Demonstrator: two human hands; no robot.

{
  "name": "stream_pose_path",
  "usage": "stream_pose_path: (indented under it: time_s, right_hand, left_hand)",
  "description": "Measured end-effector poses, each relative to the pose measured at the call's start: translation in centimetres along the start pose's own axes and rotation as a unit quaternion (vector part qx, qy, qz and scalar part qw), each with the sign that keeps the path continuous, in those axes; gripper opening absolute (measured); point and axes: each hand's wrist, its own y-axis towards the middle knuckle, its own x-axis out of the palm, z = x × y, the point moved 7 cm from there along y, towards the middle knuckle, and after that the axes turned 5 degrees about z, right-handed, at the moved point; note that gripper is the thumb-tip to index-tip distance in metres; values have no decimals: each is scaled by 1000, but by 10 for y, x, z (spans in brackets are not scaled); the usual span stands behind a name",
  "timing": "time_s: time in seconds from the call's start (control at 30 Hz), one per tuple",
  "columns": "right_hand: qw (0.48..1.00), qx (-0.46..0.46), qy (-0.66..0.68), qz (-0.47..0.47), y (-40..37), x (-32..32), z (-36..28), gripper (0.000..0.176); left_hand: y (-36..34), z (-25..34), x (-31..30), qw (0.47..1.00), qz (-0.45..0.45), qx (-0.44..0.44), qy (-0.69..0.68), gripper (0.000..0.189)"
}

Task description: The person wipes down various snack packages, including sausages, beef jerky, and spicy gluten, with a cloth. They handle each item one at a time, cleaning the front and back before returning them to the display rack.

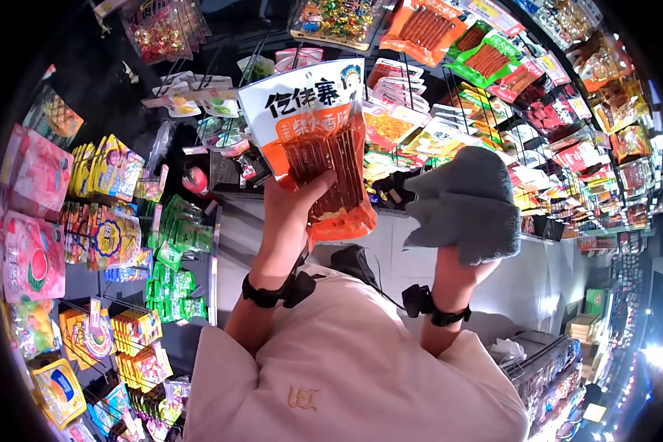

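My left hand (296, 210) grips a clear-fronted packet of sausage sticks (328, 158) with a white and orange label. The thumb lies across the front of the packet, and the other fingers are behind it. A thick grey cloth (464, 206) drapes over my right hand (470, 267) and hides its fingers; only the part near the wrist shows below the cloth. Packet and cloth are apart, both held up before a rack of hanging snack packets. More sausage packets, one orange (425, 31) and one green (486, 60), hang behind.
Hooks with pink packets (35, 258), yellow packets (118, 173) and green packets (175, 291) line the left side. Densely hung snacks (582, 158) curve round the right. Pale floor (401, 272) shows below the rack. A dark display (541, 376) stands at lower right.
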Motion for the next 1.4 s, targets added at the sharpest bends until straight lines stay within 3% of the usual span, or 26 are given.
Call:
stream_pose_path:
  time_s: [0.07,0.13,0.2,0.27,0.37,0.57,0.6,0.67,0.7,0.73,0.8,0.83,0.87,0.93,0.97,1.0,1.07,1.1,1.17,1.2,1.27,1.3,1.33,1.4]
  right_hand:
    - [995,37,44,-83,-9,16,14,44]
    - [991,-1,-4,-131,-18,33,19,39]
    - [939,-61,-263,-212,-28,52,33,31]
    - [864,-107,-412,-270,-33,67,51,26]
    - [915,110,-295,-252,-57,48,80,25]
    - [906,152,-283,-275,-50,52,84,24]
    - [907,146,-283,-274,-47,58,83,24]
    - [906,14,-325,-271,-29,77,68,24]
    - [911,33,-306,-276,-29,77,70,25]
    - [911,16,-304,-277,-21,81,66,25]
    - [885,93,-347,-296,-27,72,74,29]
    - [875,-74,-347,-330,-39,84,62,36]
    - [894,115,-324,-288,-43,60,80,44]
    - [929,189,-196,-251,-49,73,75,50]
    - [927,252,-159,-230,-49,72,81,50]
    - [917,263,-167,-248,-50,73,81,49]
    - [927,311,-93,-186,-51,73,85,47]
    - [927,311,-93,-186,-49,67,87,47]
    - [924,203,-215,-241,-36,55,89,47]
    - [935,238,-136,-223,-36,48,91,44]
    - [895,144,-362,-215,-12,52,71,34]
    - [897,37,-362,-253,-9,54,66,29]
    - [930,8,-271,-248,3,67,70,27]
    - [892,87,-340,-287,-11,76,60,28]
  left_hand:
    - [-2,-1,2,1000,-1,-5,-17,28]
    - [-4,-2,5,999,-5,-11,-34,27]
    - [-5,-6,6,996,10,-24,-84,27]
    - [-10,-5,11,997,13,-31,-74,27]
    - [-16,-2,14,999,18,-31,-32,28]
    - [-17,-12,20,1000,-5,-15,-15,27]
    - [-19,-18,21,1000,-11,-14,-16,27]
    - [-24,-23,36,994,-86,7,65,32]
    - [-26,-23,33,990,-91,-8,109,30]
    - [-32,-28,44,995,-67,-33,70,28]
    - [-34,-27,44,991,-64,-39,114,26]
    - [-26,-22,44,992,-79,61,81,24]
    - [-25,-15,43,991,-83,67,81,24]
    - [-24,6,41,952,-82,165,243,21]
    - [-25,14,44,933,-75,247,252,19]
    - [-25,12,43,931,-81,235,266,20]
    - [-27,25,45,863,-57,332,376,18]
    - [-29,24,46,863,-57,333,376,18]
    - [-21,12,50,944,-113,202,237,13]
    - [-27,7,54,944,-113,202,237,13]
    - [-34,-7,62,950,-160,129,235,12]
    - [-32,-18,57,956,-176,98,212,15]
    - [-39,-25,55,961,-149,137,189,16]
    - [-36,-34,51,966,-164,113,163,14]
